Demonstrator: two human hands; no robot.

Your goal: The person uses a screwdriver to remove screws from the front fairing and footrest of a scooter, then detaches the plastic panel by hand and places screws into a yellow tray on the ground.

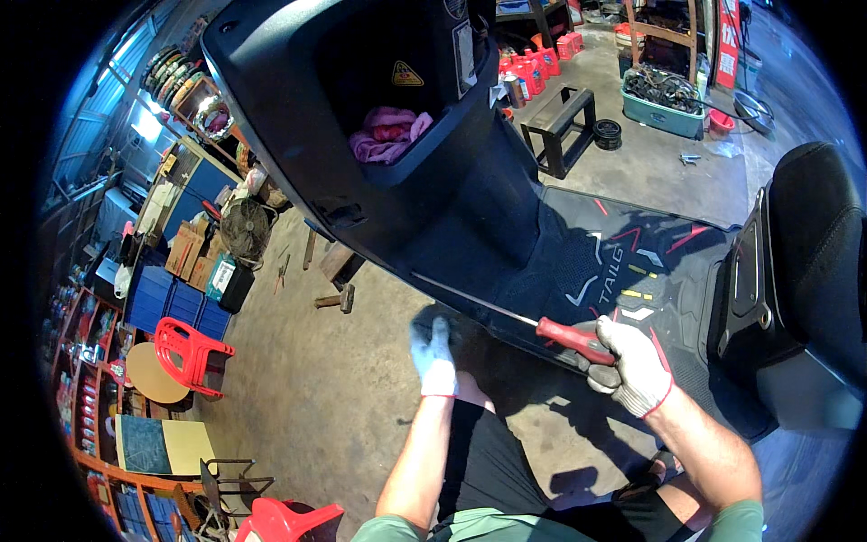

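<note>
My right hand (623, 361), in a white and grey glove, grips the red handle of a long screwdriver (567, 334). Its thin metal shaft points up and left over the side edge of the black scooter's floorboard (632, 271); whether the tip touches is unclear. My left hand (432, 348), gloved and partly in shadow, is raised just below that edge, fingers loosely extended, with nothing visible in it. Above it stands the scooter's front shield (456, 208), whose open pocket holds a pink cloth (388, 135). The black seat (804, 253) is at the right.
Red plastic chairs (194, 357), a round table (155, 375), a fan (244, 230) and shelves line the left. A hammer (346, 298) lies on the concrete floor (316, 397). Behind the scooter are a black metal stool (558, 126) and a teal bin of cables (662, 117).
</note>
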